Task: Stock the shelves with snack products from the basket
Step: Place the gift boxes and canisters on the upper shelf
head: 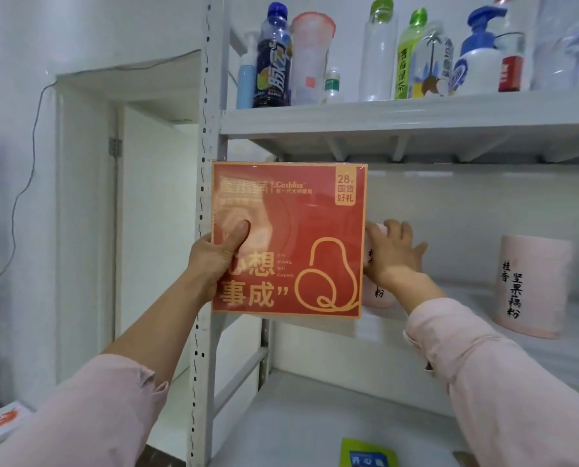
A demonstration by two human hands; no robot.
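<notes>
- Pink sleeves [503, 382] frame my view on both sides, with both forearms reaching up and forward toward the rack.
- Below my right forearm a green packet [367, 455] lies flat on the lower shelf [298, 409].
- My left hand [219, 254] grips the red box [288, 237] at its left edge. The thumb presses on the front face and the other fingers are hidden behind it. I judge it is held upright and face-out so it can go in like a display item.
- That box is in the air at the mouth of the middle shelf [551, 352], in front of the grey post [207, 129], and is not set down yet.
- Just right of the box, my right hand [394, 257] lies with its fingers spread against a pink tub [377, 293]. The box half hides the tub. It looks more like a push or a steadying touch than a clasp, probably to make room for the box.
- Well to the right of that hand a second pink tub [530, 284] stands upright on the same shelf. The open stretch between the two tubs gives the first one room to slide.
- Above both hands the top shelf carries a row of bottles [274, 55], standing close together.
- No basket shows anywhere in my view.
</notes>
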